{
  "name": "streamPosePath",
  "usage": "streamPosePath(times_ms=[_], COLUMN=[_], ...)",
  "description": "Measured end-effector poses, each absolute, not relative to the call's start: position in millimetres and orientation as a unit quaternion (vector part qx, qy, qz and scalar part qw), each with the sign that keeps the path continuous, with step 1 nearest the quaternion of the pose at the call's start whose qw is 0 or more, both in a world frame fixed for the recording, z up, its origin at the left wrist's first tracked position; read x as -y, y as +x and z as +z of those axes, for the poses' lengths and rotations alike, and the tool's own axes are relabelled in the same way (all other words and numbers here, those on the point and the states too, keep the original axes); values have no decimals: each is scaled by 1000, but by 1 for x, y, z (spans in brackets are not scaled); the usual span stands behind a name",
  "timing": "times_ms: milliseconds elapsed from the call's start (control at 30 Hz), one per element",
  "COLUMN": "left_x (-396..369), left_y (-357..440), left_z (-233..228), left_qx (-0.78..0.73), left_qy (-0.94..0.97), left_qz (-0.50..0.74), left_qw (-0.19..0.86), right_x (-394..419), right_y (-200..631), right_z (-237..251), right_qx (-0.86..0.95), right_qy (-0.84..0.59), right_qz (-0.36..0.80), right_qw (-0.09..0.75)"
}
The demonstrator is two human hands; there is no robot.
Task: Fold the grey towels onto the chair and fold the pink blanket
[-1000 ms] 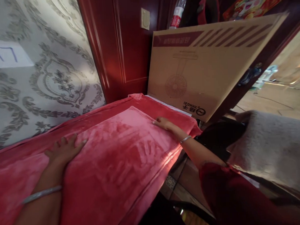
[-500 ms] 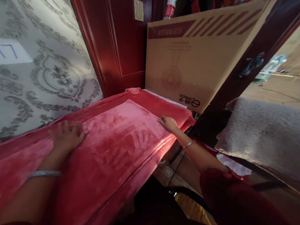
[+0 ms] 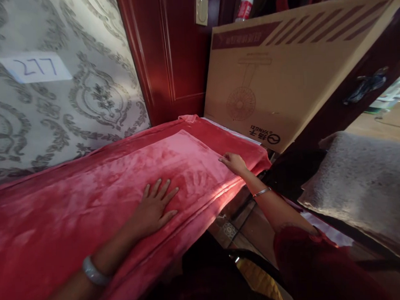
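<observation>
A light pink piece of plush fabric (image 3: 181, 146) lies over a red plush cloth (image 3: 249, 152) that covers a long surface. My left hand (image 3: 155, 208) rests flat on the plush with its fingers spread, wearing a pale bangle at the wrist. At the right edge of the light piece, my right hand (image 3: 234, 163) has its fingers closed, pinching that edge. Faint hand-shaped marks show in the pile between both hands. My right wrist carries a thin silver bangle.
Behind the cloth stands a large cardboard box (image 3: 250, 83) with a fan drawing, against a dark red door (image 3: 179, 49). Patterned wallpaper bears a paper (image 3: 35, 67) reading 277. A grey fuzzy sheet (image 3: 364, 191) lies at right; tiled floor (image 3: 246, 230) shows below.
My left hand has moved right and nearer to me across the plush, and lies flat there. My right hand keeps its hold on the edge. The view has turned slightly left.
</observation>
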State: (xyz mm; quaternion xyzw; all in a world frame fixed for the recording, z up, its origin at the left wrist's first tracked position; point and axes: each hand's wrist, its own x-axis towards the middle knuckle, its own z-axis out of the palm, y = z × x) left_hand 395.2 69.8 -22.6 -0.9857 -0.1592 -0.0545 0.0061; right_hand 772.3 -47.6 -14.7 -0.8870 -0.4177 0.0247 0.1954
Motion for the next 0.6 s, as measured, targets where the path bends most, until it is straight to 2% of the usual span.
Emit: streamPosePath(times_ms=[300, 600], left_x=[-64, -57], left_y=[394, 393], left_z=[-14, -8], left_qx=[175, 191], left_qy=[-983, -977], left_qz=[-46, -17], left_qw=[-40, -95], right_x=[59, 64], right_y=[779, 786], right_z=[-15, -36], right_qx=[473, 463], right_qy=[-837, -827], right_qz=[83, 91], right_qw=[262, 307])
